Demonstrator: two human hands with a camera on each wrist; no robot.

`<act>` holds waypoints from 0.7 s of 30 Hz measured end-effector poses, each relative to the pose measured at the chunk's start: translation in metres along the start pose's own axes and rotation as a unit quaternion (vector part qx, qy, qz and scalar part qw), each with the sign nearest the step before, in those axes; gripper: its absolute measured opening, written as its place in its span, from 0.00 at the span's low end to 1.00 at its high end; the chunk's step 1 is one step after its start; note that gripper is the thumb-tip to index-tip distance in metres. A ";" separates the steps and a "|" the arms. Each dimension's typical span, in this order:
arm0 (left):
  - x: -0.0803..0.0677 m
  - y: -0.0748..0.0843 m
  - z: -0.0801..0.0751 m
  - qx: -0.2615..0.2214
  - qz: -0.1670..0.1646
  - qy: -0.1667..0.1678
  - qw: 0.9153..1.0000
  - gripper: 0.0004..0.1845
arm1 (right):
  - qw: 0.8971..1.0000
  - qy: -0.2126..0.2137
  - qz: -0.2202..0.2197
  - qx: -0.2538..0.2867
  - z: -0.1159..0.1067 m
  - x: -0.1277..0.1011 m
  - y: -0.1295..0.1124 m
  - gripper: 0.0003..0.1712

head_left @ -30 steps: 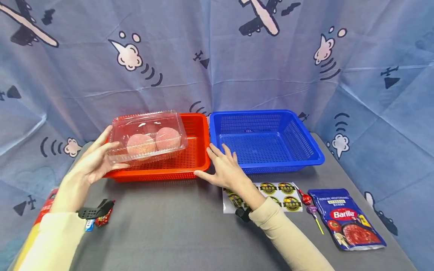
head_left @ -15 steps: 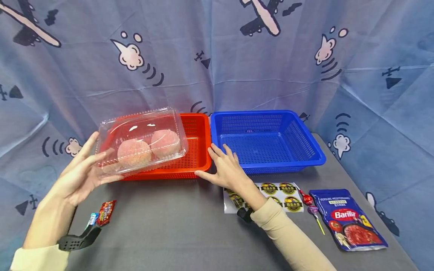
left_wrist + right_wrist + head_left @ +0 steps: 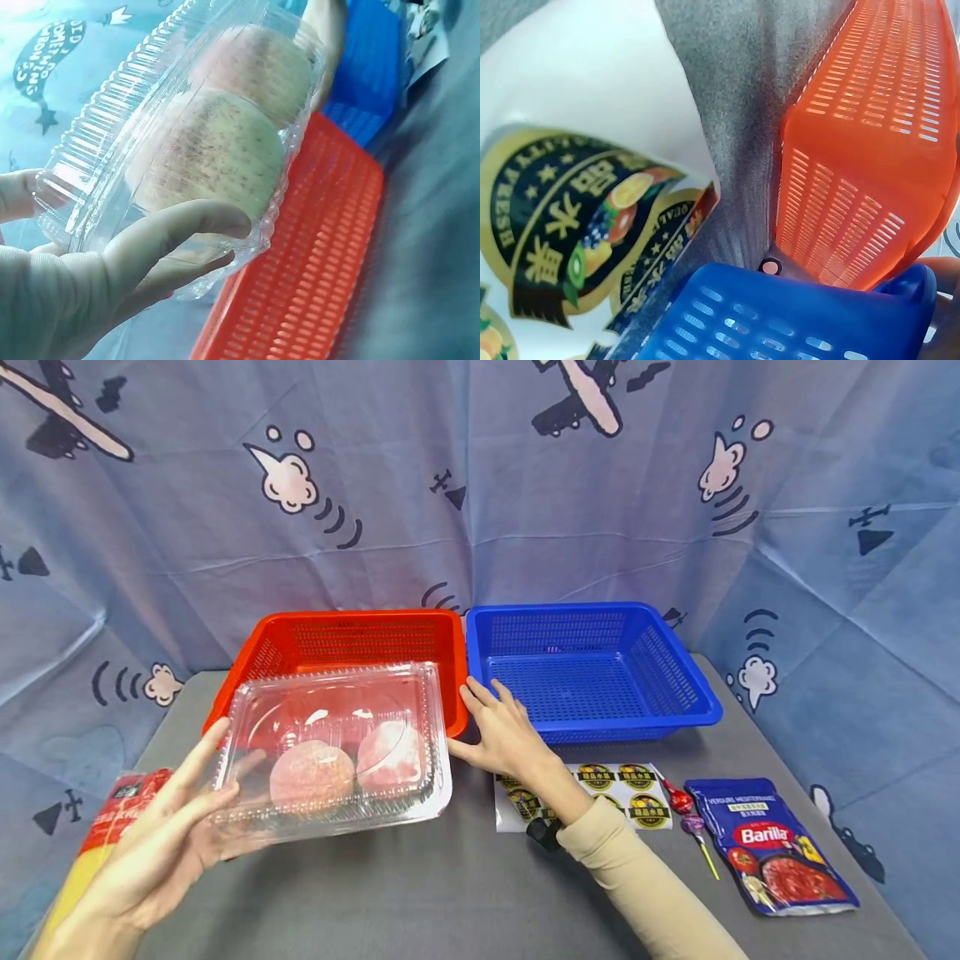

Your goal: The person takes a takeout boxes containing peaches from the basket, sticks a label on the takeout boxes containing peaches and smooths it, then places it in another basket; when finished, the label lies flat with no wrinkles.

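My left hand (image 3: 161, 835) grips the left end of a clear plastic clamshell box (image 3: 337, 714), thumb on one side and fingers on the other. Two round, pinkish peaches (image 3: 311, 777) lie inside it; the left wrist view shows their speckled, pale skin (image 3: 206, 154). The box is raised and tilted, overlapping the front of the red basket (image 3: 345, 639) in the head view. My right hand (image 3: 506, 735) rests with spread, relaxed fingers where the red basket and the blue basket (image 3: 592, 727) meet, its fingertips at their rims.
Under my right forearm lies a sheet of round fruit stickers (image 3: 645, 810). Two lollipops (image 3: 692, 823) and a blue Barilla pouch (image 3: 765, 847) are at the right. A red and yellow packet (image 3: 123, 810) sits at the left edge. A printed curtain (image 3: 390, 460) hangs behind the baskets.
My left hand has drawn the clamshell box from over the red basket toward me and lower, uncovering the basket's back. Small snack packets at the left are now mostly hidden. My right hand stays put.
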State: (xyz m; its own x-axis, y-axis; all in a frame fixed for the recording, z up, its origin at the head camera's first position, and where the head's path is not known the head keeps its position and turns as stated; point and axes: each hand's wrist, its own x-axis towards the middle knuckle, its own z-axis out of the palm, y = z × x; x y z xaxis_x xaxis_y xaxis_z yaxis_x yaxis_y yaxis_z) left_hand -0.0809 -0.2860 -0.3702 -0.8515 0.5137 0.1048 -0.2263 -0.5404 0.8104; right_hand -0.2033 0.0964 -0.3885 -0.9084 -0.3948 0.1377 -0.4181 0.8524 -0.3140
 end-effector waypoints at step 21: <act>-0.040 -0.071 -0.009 -0.098 -0.041 -0.094 0.990 0.41 | 0.994 -0.060 -0.032 0.088 -0.017 0.001 0.005 0.52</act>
State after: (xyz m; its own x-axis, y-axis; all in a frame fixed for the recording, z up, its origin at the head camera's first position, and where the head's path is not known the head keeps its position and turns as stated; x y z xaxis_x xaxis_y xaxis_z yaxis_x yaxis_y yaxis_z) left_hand -0.0344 -0.2742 -0.4369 -0.7285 0.6652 0.1637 -0.3936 -0.6020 0.6947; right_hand -0.2064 0.1060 -0.3735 -0.8684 -0.4930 0.0533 -0.4576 0.7554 -0.4690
